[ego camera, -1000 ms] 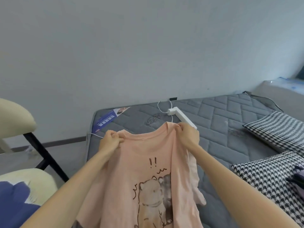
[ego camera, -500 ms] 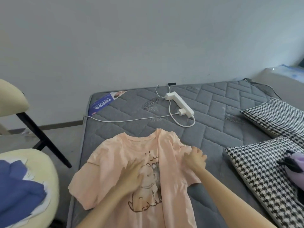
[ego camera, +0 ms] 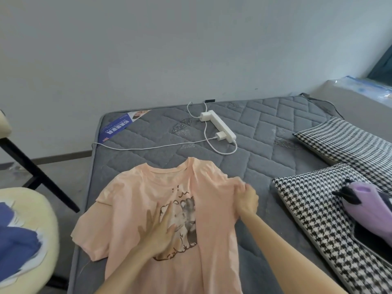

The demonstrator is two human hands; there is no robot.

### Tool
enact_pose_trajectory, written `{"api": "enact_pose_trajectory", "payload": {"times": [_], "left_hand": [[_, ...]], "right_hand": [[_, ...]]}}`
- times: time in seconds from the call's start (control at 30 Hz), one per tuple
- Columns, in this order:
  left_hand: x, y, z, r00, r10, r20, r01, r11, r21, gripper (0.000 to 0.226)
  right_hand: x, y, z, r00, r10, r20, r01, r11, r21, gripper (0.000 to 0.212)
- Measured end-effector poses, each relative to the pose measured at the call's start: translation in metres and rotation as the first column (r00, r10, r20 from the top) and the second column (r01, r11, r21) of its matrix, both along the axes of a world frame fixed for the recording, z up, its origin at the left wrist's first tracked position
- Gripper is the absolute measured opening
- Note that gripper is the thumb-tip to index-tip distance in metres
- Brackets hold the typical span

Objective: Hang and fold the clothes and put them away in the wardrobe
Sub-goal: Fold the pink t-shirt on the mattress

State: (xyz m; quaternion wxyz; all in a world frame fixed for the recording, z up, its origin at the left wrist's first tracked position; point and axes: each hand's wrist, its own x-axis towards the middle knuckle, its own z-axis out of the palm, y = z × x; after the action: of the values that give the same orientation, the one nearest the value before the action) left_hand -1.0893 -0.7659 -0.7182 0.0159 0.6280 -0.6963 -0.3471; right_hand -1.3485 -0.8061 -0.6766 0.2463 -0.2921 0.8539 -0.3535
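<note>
R hand [ego camera: 246, 201] now bunches tee [ego camera: 135, 204] sleeve, fingers pinching; L hand [ego camera: 158, 230] fingers spread mid-tee. Risk: hard tug skews fold.

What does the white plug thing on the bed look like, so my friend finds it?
Find the grey quilted mattress by the wall. Near its far edge, beyond the pink T-shirt, lies the white power strip. It is the only long white bar, with a small charger plugged into its side and a white cable trailing away.

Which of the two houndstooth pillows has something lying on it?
The nearer pillow, closest to the pink T-shirt: a purple plush lies on it. The farther pillow shows nothing on top.
</note>
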Motion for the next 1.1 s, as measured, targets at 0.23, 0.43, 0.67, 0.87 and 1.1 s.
{"api": "enact_pose_trajectory", "payload": {"times": [0.23,0.43,0.67,0.87,1.1], "left_hand": [[-0.028,-0.020,0.005,0.983,-0.112,0.148,0.102,0.992,0.072,0.058],[-0.037,-0.022,0.001,0.979,-0.115,0.171,0.104,0.992,0.072,0.060],[-0.034,-0.024,-0.003,0.989,-0.016,0.149,0.019,1.000,-0.015,0.056],[-0.005,-0.012,-0.033,0.975,-0.058,0.216,0.067,0.997,-0.036,0.058],[0.015,-0.001,-0.024,0.953,0.002,0.304,-0.006,1.000,0.012,0.065]], "right_hand": [[-0.073,0.028,0.018,0.965,-0.011,-0.262,-0.005,0.998,-0.060,0.028],[-0.080,0.042,-0.002,0.939,0.127,-0.319,-0.015,0.944,0.331,0.047],[-0.019,0.036,-0.014,0.664,0.505,-0.552,-0.425,0.862,0.278,0.058],[0.037,0.039,-0.062,0.487,0.832,-0.267,-0.717,0.555,0.422,0.046],[0.008,0.045,-0.072,0.695,0.681,-0.229,-0.466,0.669,0.579,0.074]]}}
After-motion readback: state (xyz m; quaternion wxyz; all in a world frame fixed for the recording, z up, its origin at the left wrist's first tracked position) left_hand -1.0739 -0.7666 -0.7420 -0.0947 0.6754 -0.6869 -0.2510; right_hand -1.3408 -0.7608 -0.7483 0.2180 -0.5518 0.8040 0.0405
